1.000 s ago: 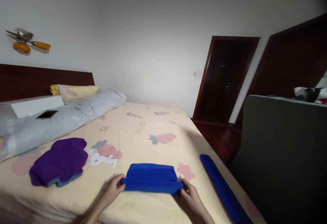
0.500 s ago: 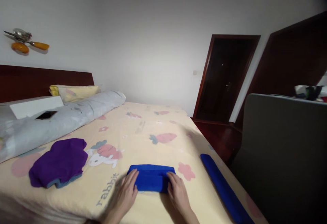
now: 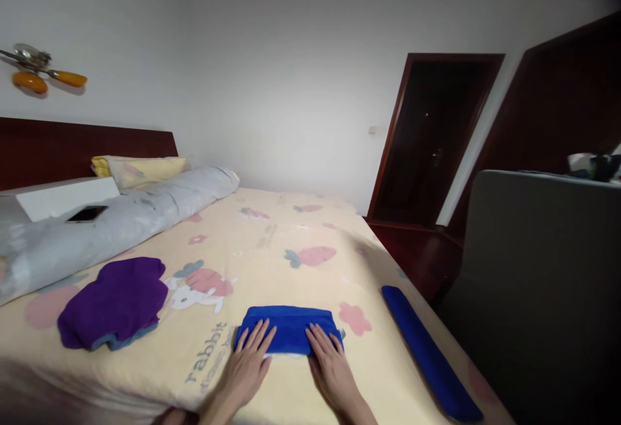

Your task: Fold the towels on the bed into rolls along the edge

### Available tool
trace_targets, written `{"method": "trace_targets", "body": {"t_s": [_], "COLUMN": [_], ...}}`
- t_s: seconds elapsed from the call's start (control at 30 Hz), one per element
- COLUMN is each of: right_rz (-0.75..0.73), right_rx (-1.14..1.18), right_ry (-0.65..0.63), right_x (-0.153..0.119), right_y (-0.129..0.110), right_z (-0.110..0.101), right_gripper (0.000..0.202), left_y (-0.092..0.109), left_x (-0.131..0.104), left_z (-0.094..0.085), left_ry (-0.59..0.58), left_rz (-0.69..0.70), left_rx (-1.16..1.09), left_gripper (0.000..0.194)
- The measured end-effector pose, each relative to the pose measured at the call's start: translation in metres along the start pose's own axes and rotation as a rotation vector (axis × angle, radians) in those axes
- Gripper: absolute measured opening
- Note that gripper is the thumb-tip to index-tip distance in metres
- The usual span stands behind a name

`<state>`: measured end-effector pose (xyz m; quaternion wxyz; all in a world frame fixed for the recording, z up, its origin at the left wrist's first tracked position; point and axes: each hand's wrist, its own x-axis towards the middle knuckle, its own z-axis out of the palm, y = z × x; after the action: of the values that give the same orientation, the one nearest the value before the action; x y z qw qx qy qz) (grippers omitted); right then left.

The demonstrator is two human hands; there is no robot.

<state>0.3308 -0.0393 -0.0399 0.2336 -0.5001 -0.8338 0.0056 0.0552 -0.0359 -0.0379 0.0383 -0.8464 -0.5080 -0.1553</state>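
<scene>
A folded blue cloth (image 3: 291,336) lies on the bed near me, roughly rectangular, with a small pale tag at its right edge. My left hand (image 3: 248,361) rests on its left part, fingers spread and flat. On the right part lies my right hand (image 3: 332,363), its fingers stretched out over the fabric. A long, narrow blue folded piece (image 3: 429,354) is to the right along the bed's edge. Left of my hands sits a crumpled purple cloth (image 3: 116,302) with a grey-blue underside.
The bed (image 3: 272,257) has a cream sheet with carrot and rabbit prints. A grey bolster-like roll (image 3: 160,204) bears a phone (image 3: 87,214) and lies beside a white box (image 3: 68,197). A dark grey chair back or panel (image 3: 543,283) stands at the right.
My hands have gone from gripping the cloth's sides to lying flat on it. The cloth now looks wider, with its side edges spread out. The view has shifted slightly.
</scene>
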Motion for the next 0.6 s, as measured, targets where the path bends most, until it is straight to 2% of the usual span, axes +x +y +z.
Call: {"method": "trace_targets", "body": {"t_s": [0.17, 0.33, 0.47, 0.6], "right_rz": [0.058, 0.08, 0.124, 0.232], "right_rx": [0.048, 0.108, 0.134, 0.22], "right_ry": [-0.006, 0.052, 0.092, 0.107], "right_x": [-0.014, -0.022, -0.02, -0.008], "right_y": [0.033, 0.058, 0.061, 0.054], "right_z": [-0.011, -0.014, -0.013, -0.027], "right_gripper": [0.059, 0.059, 0.059, 0.048], "left_y": [-0.029, -0.055, -0.064, -0.062], "left_x": [-0.014, -0.02, -0.016, -0.009], "left_z": [-0.009, -0.014, -0.011, -0.012], "left_ry": [-0.005, -0.038, 0.058, 0.191], "left_rz": [0.013, -0.002, -0.002, -0.033], "left_rx": [-0.03, -0.113, -0.115, -0.162], "left_gripper": [0.069, 0.064, 0.067, 0.057]}}
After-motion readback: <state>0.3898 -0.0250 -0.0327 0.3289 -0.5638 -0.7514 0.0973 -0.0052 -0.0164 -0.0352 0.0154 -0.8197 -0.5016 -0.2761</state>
